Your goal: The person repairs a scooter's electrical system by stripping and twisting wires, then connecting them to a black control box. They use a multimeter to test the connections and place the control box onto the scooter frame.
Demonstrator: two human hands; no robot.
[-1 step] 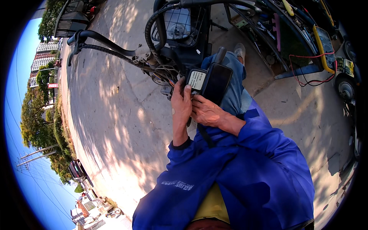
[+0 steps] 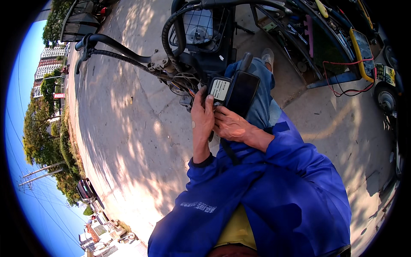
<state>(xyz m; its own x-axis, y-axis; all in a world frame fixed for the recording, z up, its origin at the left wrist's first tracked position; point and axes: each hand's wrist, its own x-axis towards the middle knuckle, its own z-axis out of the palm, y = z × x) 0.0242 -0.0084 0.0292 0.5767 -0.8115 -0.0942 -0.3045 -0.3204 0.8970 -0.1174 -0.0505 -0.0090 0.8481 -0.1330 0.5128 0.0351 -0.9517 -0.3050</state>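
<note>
A black box with a white printed label sits at the stripped front of an electric bike, beside a bundle of loose wires. My left hand is closed at the box's left edge, its thumb by the lower left corner and its fingers partly hidden behind. Just below the box, my right hand has its fingers curled together against the left hand's fingertips. Whatever lies in that pinch is hidden. To the right of the box is a glossy black panel, over my bent leg.
The bike's handlebar reaches left, and a wire basket is beyond the wires. At the upper right stands an open metal tool tray with several tools. A yellow multimeter with red and black leads rests at its edge.
</note>
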